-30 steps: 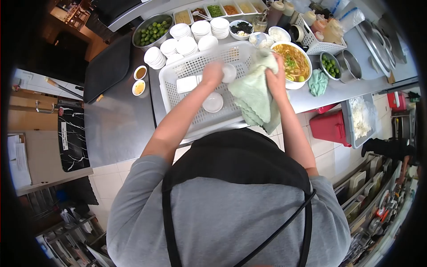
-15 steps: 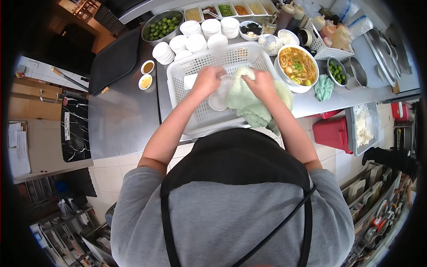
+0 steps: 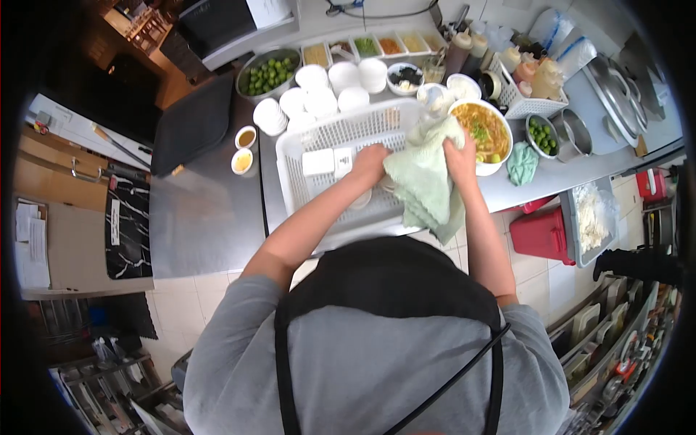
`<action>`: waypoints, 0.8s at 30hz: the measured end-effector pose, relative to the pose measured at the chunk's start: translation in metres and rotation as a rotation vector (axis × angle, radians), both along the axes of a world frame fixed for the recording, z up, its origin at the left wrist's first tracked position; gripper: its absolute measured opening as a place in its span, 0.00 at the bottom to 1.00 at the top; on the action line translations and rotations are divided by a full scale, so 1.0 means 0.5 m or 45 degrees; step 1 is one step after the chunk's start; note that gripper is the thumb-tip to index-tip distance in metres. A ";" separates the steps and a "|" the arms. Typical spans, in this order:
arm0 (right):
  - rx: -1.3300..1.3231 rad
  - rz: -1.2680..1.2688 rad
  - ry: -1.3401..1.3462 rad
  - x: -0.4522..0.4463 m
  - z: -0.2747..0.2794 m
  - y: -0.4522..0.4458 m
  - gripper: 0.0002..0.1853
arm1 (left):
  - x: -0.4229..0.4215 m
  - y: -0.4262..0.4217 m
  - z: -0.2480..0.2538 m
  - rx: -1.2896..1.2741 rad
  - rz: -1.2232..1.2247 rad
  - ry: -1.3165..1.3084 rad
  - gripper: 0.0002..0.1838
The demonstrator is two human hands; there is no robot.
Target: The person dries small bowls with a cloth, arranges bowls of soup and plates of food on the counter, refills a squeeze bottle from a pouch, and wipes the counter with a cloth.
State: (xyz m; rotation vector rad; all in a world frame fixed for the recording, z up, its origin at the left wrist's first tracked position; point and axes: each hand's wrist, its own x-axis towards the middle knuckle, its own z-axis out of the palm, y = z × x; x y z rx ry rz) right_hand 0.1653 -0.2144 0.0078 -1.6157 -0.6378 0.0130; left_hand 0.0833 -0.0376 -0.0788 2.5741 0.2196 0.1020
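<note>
A pale green cloth hangs bunched over the right part of a white perforated basket. Its right side is gripped in my right hand, close to the soup bowl. My left hand is over the middle of the basket, fingers curled at the cloth's left edge; whatever they hold is hidden. Below that hand a round, pale cup shows partly in the basket. Two white rectangular pieces, one larger and one smaller, lie left of my left hand.
Stacks of white dishes and a bowl of limes line the back. A full noodle soup bowl stands right of the cloth. Two sauce cups sit left. Further right are a teal cloth and a bottle basket.
Both hands have shifted right. The cloth is lifted and more bunched, partly covering the soup bowl's left edge. The clear item between the hands is now hidden. The view has tilted slightly upward.
</note>
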 end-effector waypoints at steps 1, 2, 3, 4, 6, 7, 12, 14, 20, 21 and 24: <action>-0.078 -0.040 -0.015 -0.005 0.002 -0.001 0.20 | 0.002 0.017 0.023 0.224 0.002 -0.035 0.07; -0.152 -0.085 -0.034 -0.007 0.003 0.000 0.22 | -0.003 0.031 0.046 0.274 0.069 -0.088 0.07; -0.111 -0.087 -0.102 -0.004 -0.013 0.008 0.23 | -0.009 0.043 0.066 0.322 0.136 -0.145 0.08; -0.070 -0.089 -0.168 -0.002 -0.026 0.018 0.25 | -0.017 0.057 0.082 0.192 0.164 -0.262 0.10; -0.075 -0.081 -0.298 -0.017 -0.017 0.047 0.27 | -0.031 0.054 0.121 -0.184 0.280 -0.371 0.13; -0.054 -0.090 -0.323 -0.025 -0.025 0.059 0.27 | -0.042 0.035 0.151 -0.434 0.371 -0.358 0.14; -0.552 0.208 -0.300 -0.021 -0.048 0.086 0.21 | -0.090 -0.019 0.164 -0.851 0.358 -0.445 0.12; -0.659 0.236 -0.404 -0.038 -0.045 0.086 0.19 | -0.107 -0.003 0.167 -0.604 0.310 -0.341 0.12; -0.617 0.199 -0.467 -0.038 -0.045 0.066 0.16 | -0.123 0.084 0.130 -0.079 0.084 0.201 0.15; -0.502 0.121 -0.386 -0.033 -0.046 0.063 0.15 | -0.115 0.084 0.114 -0.058 0.037 0.138 0.15; -0.385 0.111 -0.241 -0.028 -0.020 0.062 0.16 | -0.065 0.052 0.071 0.046 0.019 0.065 0.17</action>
